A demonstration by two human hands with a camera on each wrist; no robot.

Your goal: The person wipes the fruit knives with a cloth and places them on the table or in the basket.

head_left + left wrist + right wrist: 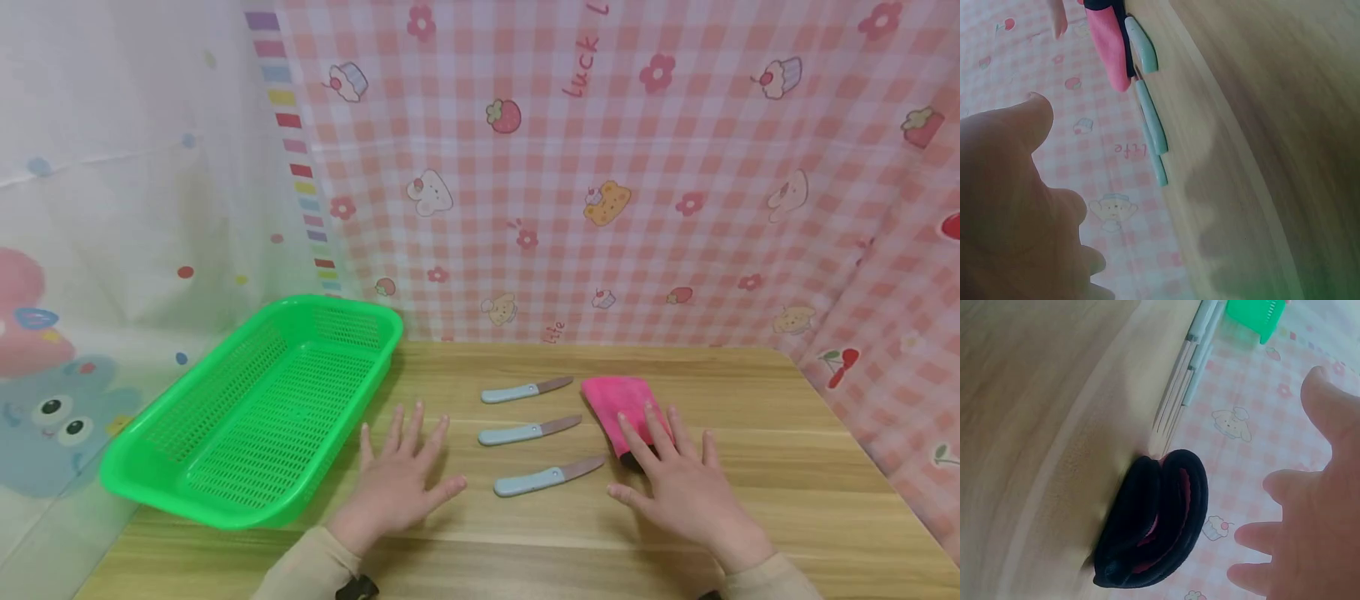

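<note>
Left hand (397,492), right hand (682,496): palms down, fingers spread, grips wide, raised over table (540,550).
Knives (525,432), three: pale-blue handles, brownish blades, in a row between hands.
Cloth piece (617,398): pink, black-edged, under right fingertips.
Basket (262,425): green, perforated, beside left hand.

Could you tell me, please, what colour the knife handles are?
The knife handles are pale blue; this shows best in the head view.

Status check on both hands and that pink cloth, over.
Left hand empty, spread, between green basket and three knives. Right hand empty, spread, apart from pink cloth. Cloth right of knives, partly hidden by right hand in head view.
</note>
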